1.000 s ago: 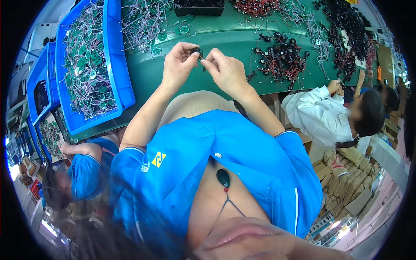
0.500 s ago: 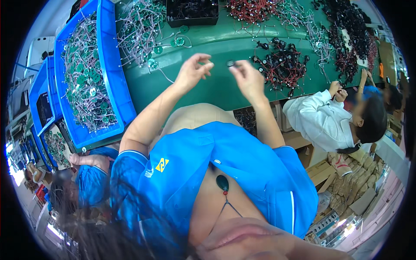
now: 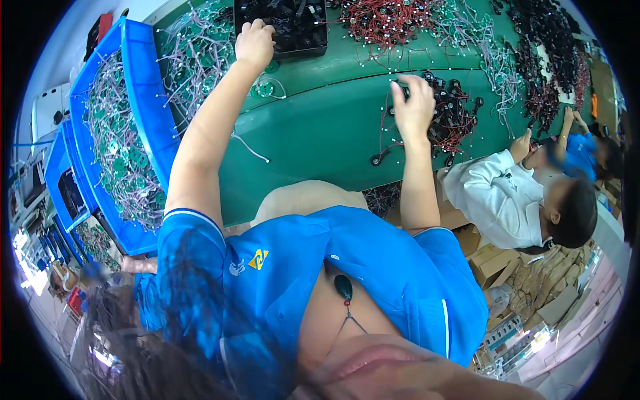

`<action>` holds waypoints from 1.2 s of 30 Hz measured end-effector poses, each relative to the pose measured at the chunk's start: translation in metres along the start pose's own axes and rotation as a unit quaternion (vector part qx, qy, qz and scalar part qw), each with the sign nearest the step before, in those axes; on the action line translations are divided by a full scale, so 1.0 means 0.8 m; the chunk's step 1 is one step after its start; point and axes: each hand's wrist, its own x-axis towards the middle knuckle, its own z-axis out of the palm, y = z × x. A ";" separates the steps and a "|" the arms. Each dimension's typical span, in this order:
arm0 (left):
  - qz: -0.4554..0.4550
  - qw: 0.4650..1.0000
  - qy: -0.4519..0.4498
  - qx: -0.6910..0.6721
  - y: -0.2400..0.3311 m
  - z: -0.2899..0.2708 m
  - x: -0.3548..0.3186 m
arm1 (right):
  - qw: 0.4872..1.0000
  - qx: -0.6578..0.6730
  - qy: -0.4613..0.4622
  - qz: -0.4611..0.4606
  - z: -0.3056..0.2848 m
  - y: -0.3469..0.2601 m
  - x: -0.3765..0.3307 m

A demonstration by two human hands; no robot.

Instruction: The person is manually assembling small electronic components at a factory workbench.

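Head view: you're reaching your left hand [image 3: 255,41] into the black plastic bin of dark parts [image 3: 283,25] at the green tabletop [image 3: 320,127] far edge, fingers curled on its contents; can't tell if anything is grasped. Your right hand [image 3: 413,107] is pressing open-fingered on the black-and-red wired component pile [image 3: 450,117]. Picking stage; next you likely need to pinch one piece from each.

Both arms outstretched, hands [image 3: 255,41] [image 3: 413,107] apart

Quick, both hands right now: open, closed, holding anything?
Left hand: curled at the edge of the black tray; a grasp cannot be told.
Right hand: fingers spread, pressing on the black parts with red wires.
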 end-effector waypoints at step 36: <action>-0.177 0.696 -0.105 -0.687 0.013 -0.083 -0.058 | 0.938 -0.151 -0.080 -0.302 0.182 -0.052 0.135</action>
